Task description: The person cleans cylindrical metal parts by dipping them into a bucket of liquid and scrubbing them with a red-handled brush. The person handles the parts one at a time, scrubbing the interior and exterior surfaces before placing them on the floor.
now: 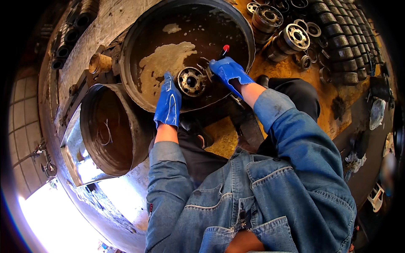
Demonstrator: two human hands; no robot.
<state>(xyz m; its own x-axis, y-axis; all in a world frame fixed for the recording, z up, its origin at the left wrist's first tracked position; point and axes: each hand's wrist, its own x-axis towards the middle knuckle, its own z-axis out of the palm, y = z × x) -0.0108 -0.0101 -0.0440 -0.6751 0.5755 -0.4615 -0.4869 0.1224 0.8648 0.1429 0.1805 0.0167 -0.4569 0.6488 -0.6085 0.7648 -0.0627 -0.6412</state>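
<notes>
My left hand [168, 102], in a blue glove, grips the left side of a metal ball bearing [192, 81]; its fingertips are partly hidden. The bearing's ring and dark centre hole face up, over the near part of a large round basin [125, 69] with dark liquid and pale foam. My right hand [230, 75], also in a blue glove, is closed round a tool with a red-tipped black handle [225, 50]. The tool's working end is close to the bearing's right side and cannot be made out clearly.
An open metal drum [134, 139] lies at the left, near a rusty cup-shaped piece [100, 63]. At the far right stand stacked bearings [296, 37], loose rings [313, 29] and rows of dark cylindrical parts [341, 42]. My knee [299, 95] is beside the basin.
</notes>
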